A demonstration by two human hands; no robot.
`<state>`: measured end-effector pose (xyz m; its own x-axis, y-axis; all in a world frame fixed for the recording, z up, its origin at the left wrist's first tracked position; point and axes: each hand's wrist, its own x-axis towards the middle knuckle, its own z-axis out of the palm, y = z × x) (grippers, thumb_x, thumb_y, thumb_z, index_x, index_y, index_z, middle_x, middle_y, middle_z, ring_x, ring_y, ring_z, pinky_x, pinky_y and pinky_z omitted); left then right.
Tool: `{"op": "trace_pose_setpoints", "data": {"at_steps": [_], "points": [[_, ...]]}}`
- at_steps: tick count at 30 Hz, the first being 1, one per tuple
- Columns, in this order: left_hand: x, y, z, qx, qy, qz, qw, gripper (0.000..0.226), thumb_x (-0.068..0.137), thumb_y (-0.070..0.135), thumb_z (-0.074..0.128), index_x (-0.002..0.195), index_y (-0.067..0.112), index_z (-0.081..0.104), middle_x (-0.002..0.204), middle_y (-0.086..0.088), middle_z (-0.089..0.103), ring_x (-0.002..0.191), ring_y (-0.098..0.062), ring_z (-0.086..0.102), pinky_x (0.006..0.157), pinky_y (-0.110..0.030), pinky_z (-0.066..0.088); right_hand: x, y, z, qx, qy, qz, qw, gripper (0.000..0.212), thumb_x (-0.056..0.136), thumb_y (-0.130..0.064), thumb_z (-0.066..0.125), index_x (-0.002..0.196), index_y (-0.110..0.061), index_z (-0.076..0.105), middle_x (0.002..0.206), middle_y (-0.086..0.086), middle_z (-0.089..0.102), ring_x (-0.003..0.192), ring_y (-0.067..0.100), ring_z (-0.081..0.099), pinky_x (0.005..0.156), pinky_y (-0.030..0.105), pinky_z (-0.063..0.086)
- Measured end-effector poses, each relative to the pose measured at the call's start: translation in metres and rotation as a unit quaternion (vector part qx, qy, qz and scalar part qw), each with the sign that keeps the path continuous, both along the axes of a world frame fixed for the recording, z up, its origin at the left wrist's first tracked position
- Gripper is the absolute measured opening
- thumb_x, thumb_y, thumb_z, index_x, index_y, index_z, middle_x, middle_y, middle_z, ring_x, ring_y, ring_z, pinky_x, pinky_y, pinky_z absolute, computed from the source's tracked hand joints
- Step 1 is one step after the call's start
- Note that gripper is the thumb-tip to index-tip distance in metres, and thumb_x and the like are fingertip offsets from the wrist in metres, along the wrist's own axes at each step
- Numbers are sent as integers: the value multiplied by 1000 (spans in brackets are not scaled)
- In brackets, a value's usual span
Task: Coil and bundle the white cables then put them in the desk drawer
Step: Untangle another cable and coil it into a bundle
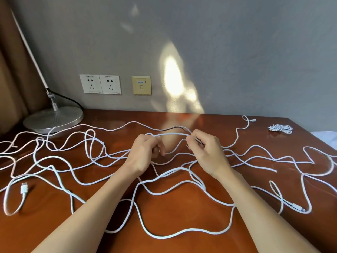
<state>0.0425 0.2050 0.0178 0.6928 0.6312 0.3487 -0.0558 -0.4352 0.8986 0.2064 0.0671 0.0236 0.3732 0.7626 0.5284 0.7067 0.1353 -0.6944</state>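
loose white cables (164, 237) sprawled across the table (182, 212) from 6 o'clock outward, my left hand (145, 152) and my right hand (206, 152) at centre, each pinching one end of a raised cable loop (171, 134), coiled bundle (280, 128) at 2 o'clock, lamp base (52, 119) at 10 o'clock

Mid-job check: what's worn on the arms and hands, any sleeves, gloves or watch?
Both forearms are bare down to the frame edge: no sleeves, gloves or wristwatch show. The left hand and right hand are bare too; small glints there are too blurred to call rings.
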Motion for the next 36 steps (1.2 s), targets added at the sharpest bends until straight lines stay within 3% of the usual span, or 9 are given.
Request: {"op": "trace_pose_setpoints", "data": {"at_steps": [5,9,14,18,22,25,29,34,36], "points": [[-1,-5,1,-123,-5,-107,987,57,95,35,37,52,3,57,43,-4,27,47,-19,22,50,-25,28,1,4,-5,59,23,-51,997,8,102,-35,62,104,-28,58,67,2,53,63,22,54,62,41,45],[5,-6,4,-294,-55,-174,938,65,98,36,32,47,2,55,41,2,23,47,-18,15,51,-31,12,3,6,-5,58,41,-59,996,8,100,-33,67,98,-29,61,73,-8,61,67,15,60,63,32,48],[2,-1,8,-408,-135,-212,878,60,97,39,36,52,9,59,40,2,24,44,-14,8,46,-26,10,5,8,-12,-15,5,-34,999,5,95,-30,74,92,-29,70,72,-19,62,69,6,61,62,19,46],[2,-3,12,-425,-150,-225,864,51,99,34,45,55,10,53,44,1,26,46,-14,10,47,-28,11,1,10,-12,-1,-15,-24,1000,4,93,-23,77,92,-24,73,80,-13,67,74,7,63,64,13,46],[5,-3,6,-445,-136,-256,847,51,98,23,36,48,15,39,51,-3,30,52,-17,13,50,-29,17,2,11,-14,9,-19,-18,1000,5,94,-24,75,97,-21,75,92,-12,69,84,9,65,72,18,51],[5,-2,2,-456,-138,-276,835,49,96,25,32,51,11,47,59,-6,34,56,-19,18,53,-29,25,2,12,-14,9,-26,-21,999,6,95,-20,74,100,-19,78,90,-16,65,87,5,62,74,14,47],[5,-2,2,-484,-151,-307,805,50,100,27,27,72,2,60,59,-7,40,48,-15,31,49,-26,31,3,10,-13,18,-31,-23,999,12,96,-14,72,102,-20,80,90,-16,65,89,3,64,76,13,49],[2,4,1,-532,-205,-341,748,48,107,28,26,81,6,60,56,-2,46,42,-9,22,42,-21,24,10,10,-20,-40,-55,-41,997,15,98,-32,69,108,-32,80,95,-13,73,92,8,68,79,40,58],[0,8,1,-542,-230,-348,730,43,108,30,27,84,10,58,59,0,47,41,-10,21,41,-21,23,8,11,-23,-68,-66,-20,995,20,103,-33,63,117,-31,76,100,-13,73,96,6,68,82,39,58]]}}
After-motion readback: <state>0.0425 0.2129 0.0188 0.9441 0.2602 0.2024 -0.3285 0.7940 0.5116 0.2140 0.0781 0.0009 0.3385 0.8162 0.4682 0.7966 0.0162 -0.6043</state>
